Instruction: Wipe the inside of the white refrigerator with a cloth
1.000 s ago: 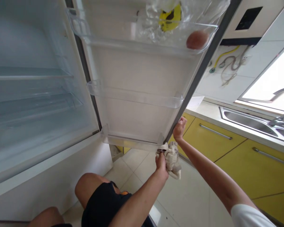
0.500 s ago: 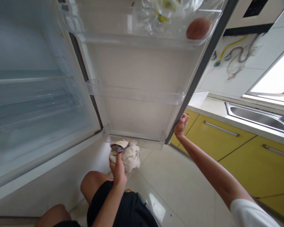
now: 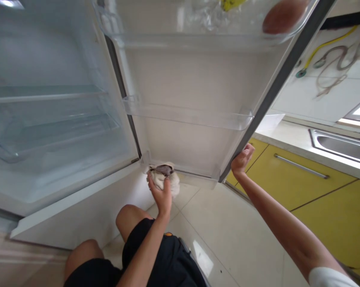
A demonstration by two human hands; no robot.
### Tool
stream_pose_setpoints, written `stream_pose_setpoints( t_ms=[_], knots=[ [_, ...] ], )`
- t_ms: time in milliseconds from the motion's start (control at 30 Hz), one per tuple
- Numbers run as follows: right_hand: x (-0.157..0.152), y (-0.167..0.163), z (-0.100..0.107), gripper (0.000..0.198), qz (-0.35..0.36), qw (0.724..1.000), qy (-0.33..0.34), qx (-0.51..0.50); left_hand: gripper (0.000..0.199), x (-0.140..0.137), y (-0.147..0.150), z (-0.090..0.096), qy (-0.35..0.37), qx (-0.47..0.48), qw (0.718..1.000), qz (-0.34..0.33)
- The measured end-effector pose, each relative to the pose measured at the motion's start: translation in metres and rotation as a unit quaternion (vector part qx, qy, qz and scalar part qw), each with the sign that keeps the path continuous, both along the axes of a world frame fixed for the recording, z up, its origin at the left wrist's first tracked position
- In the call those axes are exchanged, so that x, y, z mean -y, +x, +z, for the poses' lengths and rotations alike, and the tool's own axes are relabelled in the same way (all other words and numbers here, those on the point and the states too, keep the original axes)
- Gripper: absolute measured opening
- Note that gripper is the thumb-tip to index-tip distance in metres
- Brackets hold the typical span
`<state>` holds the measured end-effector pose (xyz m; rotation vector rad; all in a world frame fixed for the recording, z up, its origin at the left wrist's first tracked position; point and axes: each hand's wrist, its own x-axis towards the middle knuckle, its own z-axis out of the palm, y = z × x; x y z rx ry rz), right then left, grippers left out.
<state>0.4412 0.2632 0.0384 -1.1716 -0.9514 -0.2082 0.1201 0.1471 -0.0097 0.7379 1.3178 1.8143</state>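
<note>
My left hand [image 3: 161, 194] is closed round a bunched cream cloth [image 3: 174, 184] with a dark greyish patch on top. The cloth is at the left end of the lowest clear door shelf [image 3: 198, 180]; whether it touches the shelf I cannot tell. My right hand [image 3: 242, 158] grips the outer edge of the open fridge door [image 3: 194, 151], its fingers curled round the grey rim. Higher on the door are a bare middle shelf [image 3: 188, 118] and a top shelf [image 3: 180, 43] with a reddish-brown oval item [image 3: 283, 16] and clear plastic bags.
The open fridge compartment [image 3: 48, 175] with glass shelves is on the left. Yellow cabinets [image 3: 305, 187], a counter [image 3: 287, 133] and a steel sink [image 3: 341, 145] stand to the right. My knees are below the door, over the tiled floor [image 3: 236, 227].
The view has shifted, so the door and fridge appear further right. My left hand has brought the cloth up to the lowest shelf's left end. My right hand keeps its hold on the door edge.
</note>
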Motion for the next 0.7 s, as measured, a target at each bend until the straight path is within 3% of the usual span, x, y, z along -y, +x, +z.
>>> stream_pose_setpoints(
  t_ms=[67, 167, 267, 333, 433, 500, 600, 700],
  knots=[
    [0.000, 0.000, 0.000, 0.039, -0.001, 1.000, -0.002, -0.003, 0.081, 0.018, 0.037, -0.001, 0.010, -0.050, 0.999, 0.018],
    [0.000, 0.000, -0.001, 0.041, -0.004, 1.000, -0.001, -0.004, 0.079, 0.044, 0.074, 0.002, -0.004, -0.040, 0.994, -0.105],
    [0.001, 0.000, -0.002, 0.045, -0.006, 1.000, 0.001, -0.007, 0.070, 0.061, 0.085, 0.015, -0.007, -0.005, 0.978, -0.207],
    [0.002, 0.000, -0.004, 0.047, -0.007, 1.000, 0.005, -0.010, 0.067, 0.062, 0.078, 0.031, 0.019, -0.024, 0.977, -0.211],
    [0.007, -0.002, -0.005, 0.048, -0.005, 1.000, 0.013, -0.016, 0.066, 0.042, 0.048, 0.064, 0.078, -0.096, 0.984, -0.126],
    [0.010, -0.005, -0.006, 0.047, -0.003, 1.000, 0.017, -0.024, 0.065, 0.016, 0.020, 0.086, 0.136, -0.160, 0.977, -0.024],
    [0.014, -0.009, -0.006, 0.046, 0.001, 0.999, 0.019, -0.036, 0.076, -0.032, -0.023, 0.109, 0.234, -0.256, 0.928, 0.137],
    [0.015, -0.011, -0.006, 0.045, 0.003, 0.999, 0.022, -0.040, 0.079, -0.071, -0.058, 0.114, 0.251, -0.330, 0.869, 0.271]
  ],
)
